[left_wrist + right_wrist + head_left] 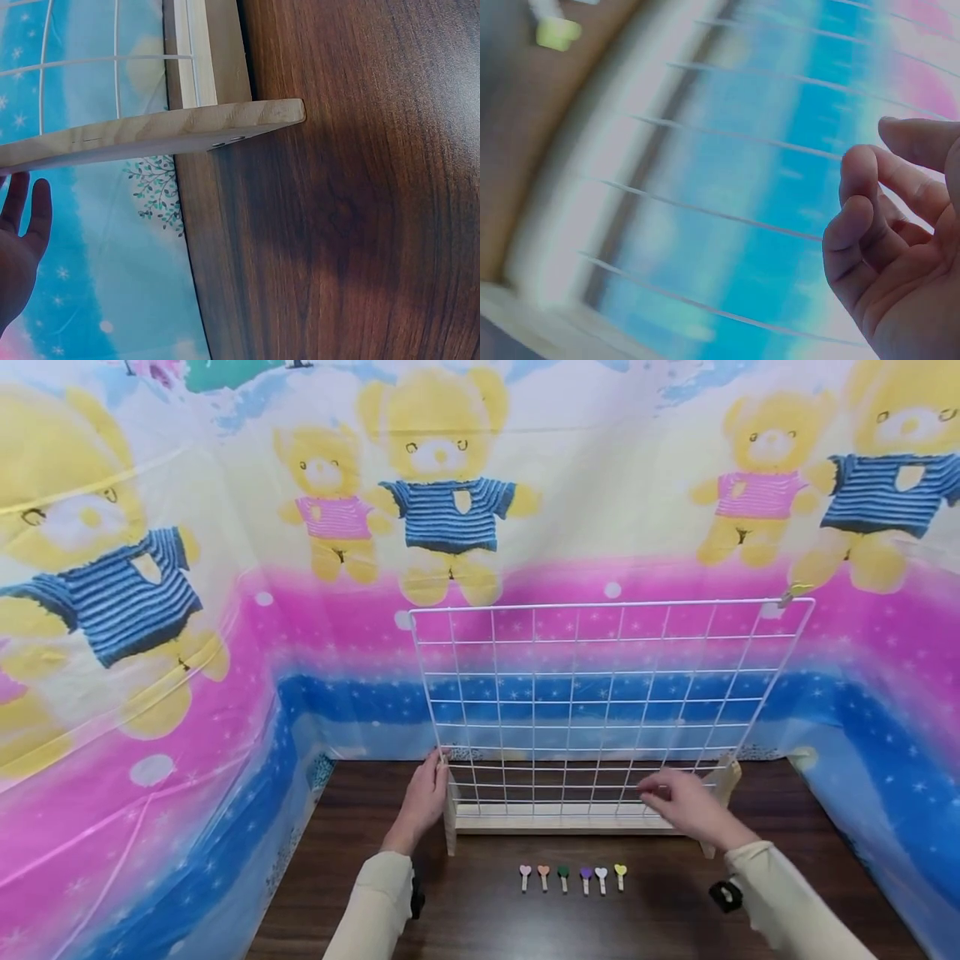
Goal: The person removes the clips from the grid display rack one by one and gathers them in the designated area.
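Observation:
A white wire grid [573, 700] stands upright in a pale wooden base [570, 828] on a dark table. My left hand [426, 793] touches the base's left upright [187, 127]; in the left wrist view, the visible fingers [41, 210] are fairly straight against it. Thumb and forefinger are out of that view. In front of the grid's lower right part is my right hand [681, 803], its fingers loosely bent, holding nothing; the thumb [915, 142] stands apart from the fingertips. Small clothespins with heart-shaped heads, among them a purple clothespin [586, 878] and a yellow clothespin [620, 875], lie in a row before the base.
The dark wooden table [337, 868] extends around the stand. Behind and beside it hangs a cloth backdrop [360, 693] printed with bears. Something small and gold-coloured [786, 597] shows near the grid's top right corner.

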`<state>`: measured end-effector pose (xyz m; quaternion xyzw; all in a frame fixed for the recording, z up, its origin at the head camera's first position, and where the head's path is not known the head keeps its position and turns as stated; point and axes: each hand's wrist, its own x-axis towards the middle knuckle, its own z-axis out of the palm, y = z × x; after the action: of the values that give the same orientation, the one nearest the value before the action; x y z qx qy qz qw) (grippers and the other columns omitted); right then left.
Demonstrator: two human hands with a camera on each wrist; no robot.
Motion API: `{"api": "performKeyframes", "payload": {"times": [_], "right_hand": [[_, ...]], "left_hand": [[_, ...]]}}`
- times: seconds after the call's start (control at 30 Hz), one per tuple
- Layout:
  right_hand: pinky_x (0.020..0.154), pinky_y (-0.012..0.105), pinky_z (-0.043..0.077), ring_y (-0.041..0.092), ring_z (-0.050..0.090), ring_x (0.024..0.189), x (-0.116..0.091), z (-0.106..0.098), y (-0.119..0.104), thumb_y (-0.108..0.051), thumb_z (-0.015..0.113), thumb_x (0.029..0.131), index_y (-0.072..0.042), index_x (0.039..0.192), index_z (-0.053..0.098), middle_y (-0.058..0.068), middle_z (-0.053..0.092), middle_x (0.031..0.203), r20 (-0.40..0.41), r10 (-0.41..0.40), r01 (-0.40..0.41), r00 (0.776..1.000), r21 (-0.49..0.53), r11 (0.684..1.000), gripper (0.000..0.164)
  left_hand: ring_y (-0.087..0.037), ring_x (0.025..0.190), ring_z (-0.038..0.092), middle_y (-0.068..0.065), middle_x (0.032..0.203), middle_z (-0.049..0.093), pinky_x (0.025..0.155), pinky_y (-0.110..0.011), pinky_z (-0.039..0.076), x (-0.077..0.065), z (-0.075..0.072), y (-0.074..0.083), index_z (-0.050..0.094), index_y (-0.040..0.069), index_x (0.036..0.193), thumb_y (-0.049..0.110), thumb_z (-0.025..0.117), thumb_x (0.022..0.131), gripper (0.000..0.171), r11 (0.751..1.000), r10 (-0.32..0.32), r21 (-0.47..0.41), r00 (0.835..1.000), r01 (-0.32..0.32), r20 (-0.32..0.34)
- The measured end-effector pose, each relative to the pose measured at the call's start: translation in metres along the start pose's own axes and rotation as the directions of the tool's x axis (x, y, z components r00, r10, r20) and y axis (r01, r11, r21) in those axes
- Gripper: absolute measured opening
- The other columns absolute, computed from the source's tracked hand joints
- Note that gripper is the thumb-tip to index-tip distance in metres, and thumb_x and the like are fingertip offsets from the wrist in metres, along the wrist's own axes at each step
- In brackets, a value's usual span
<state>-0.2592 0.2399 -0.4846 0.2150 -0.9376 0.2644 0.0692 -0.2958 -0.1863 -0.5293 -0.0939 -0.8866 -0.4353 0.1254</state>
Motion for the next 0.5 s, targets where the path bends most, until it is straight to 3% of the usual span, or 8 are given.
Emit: {"api": "performKeyframes", "payload": {"times": [0.13,0.23,0.33,0.5], "right_hand": [[0.054,0.027,0.046,0.01,0.053,0.066,0.009,-0.056,-0.025,-0.017,0.065,0.089,-0.007,0.107,0.068,0.005,0.063,0.095,-0.099,-0.026,0.025,0.995,-0.009,1.0,0.02],[0.047,0.025,0.044,0.009,0.051,0.059,0.014,-0.094,-0.041,-0.014,0.066,0.089,-0.007,0.108,0.068,0.001,0.061,0.088,-0.207,-0.07,0.066,0.976,-0.029,0.997,0.02],[0.044,0.023,0.04,0.008,0.048,0.054,0.018,-0.127,-0.054,-0.009,0.068,0.087,-0.008,0.106,0.069,-0.002,0.058,0.079,-0.325,-0.131,0.117,0.937,-0.061,0.991,0.019],[0.043,0.017,0.037,0.002,0.049,0.053,0.023,-0.171,-0.065,-0.002,0.069,0.085,-0.004,0.106,0.07,-0.002,0.058,0.077,-0.481,-0.227,0.196,0.847,-0.114,0.974,0.022]], "left_hand": [[-0.03,0.113,0.049,-0.013,0.131,0.053,0.087,-0.05,0.042,0.0,0.0,0.0,0.045,0.013,0.138,0.021,0.036,0.104,0.036,1.0,0.005,0.006,1.0,-0.005,-0.002],[-0.03,0.109,0.05,-0.013,0.13,0.053,0.085,-0.049,0.043,0.0,0.0,0.0,0.044,0.012,0.138,0.021,0.037,0.104,0.036,1.0,0.004,0.003,1.0,-0.004,0.0],[-0.029,0.106,0.05,-0.014,0.128,0.053,0.083,-0.048,0.043,0.0,0.0,0.0,0.045,0.012,0.138,0.019,0.038,0.104,0.036,1.0,0.005,0.002,1.0,-0.005,0.0],[-0.031,0.11,0.05,-0.016,0.128,0.054,0.085,-0.049,0.042,0.0,0.001,0.001,0.046,0.011,0.136,0.019,0.038,0.103,0.035,1.0,0.016,0.01,1.0,-0.016,-0.006]]}}
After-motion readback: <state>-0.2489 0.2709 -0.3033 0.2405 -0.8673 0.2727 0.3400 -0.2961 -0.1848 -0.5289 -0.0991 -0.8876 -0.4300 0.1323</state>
